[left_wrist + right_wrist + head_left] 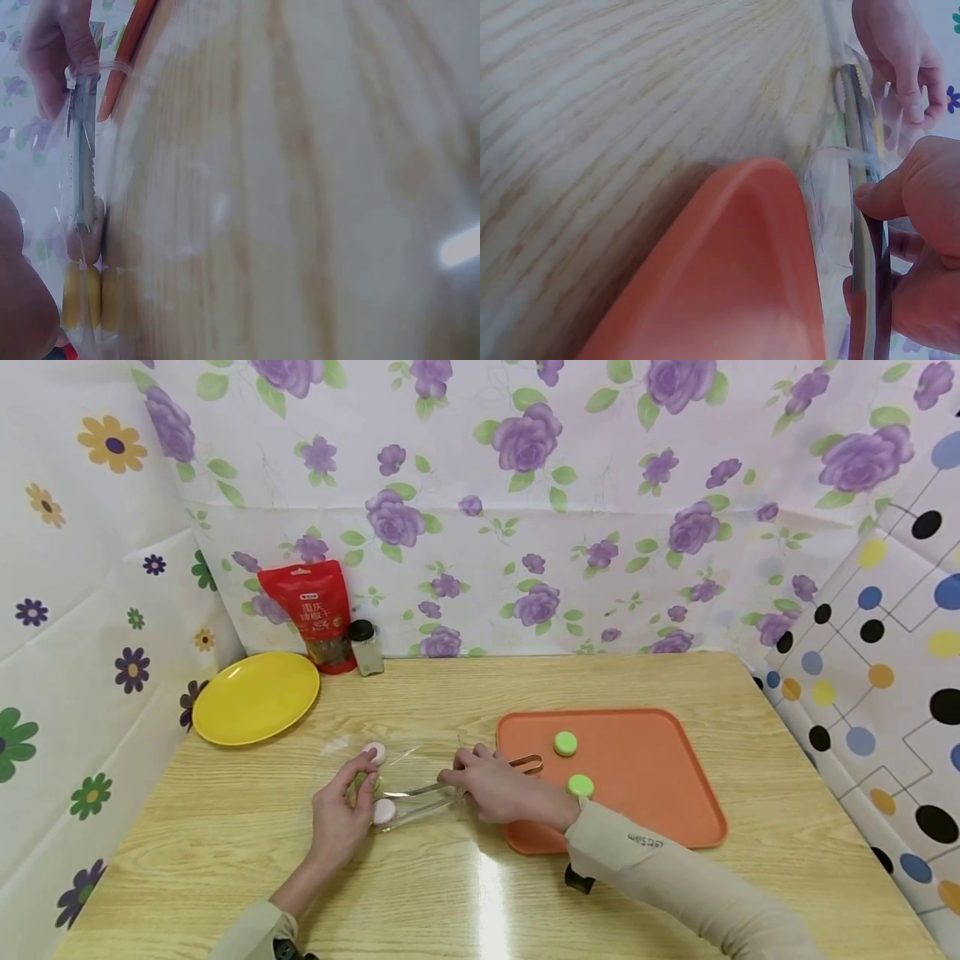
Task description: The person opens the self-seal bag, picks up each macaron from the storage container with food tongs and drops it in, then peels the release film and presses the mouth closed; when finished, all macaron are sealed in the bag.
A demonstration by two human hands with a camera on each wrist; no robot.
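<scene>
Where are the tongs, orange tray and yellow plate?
Tongs (864,259), right wrist view: metal arm, just below the thumb.
Orange tray (637,768), head view: bare floor.
Yellow plate (257,698), head view: middle of its face.

The red bag (315,610) leaning at the back had white Chinese characters on the front, pretty sure it was 重庆 on the top row and 辣椒干 right under it. There was also a tiny white logo line above those, but it was way too small to make out. Other bit of text was on the person's right sleeve (675,868): dark letters near the cuff, upside down in the head view, looked like "Let'sSlim" to me.
</scene>
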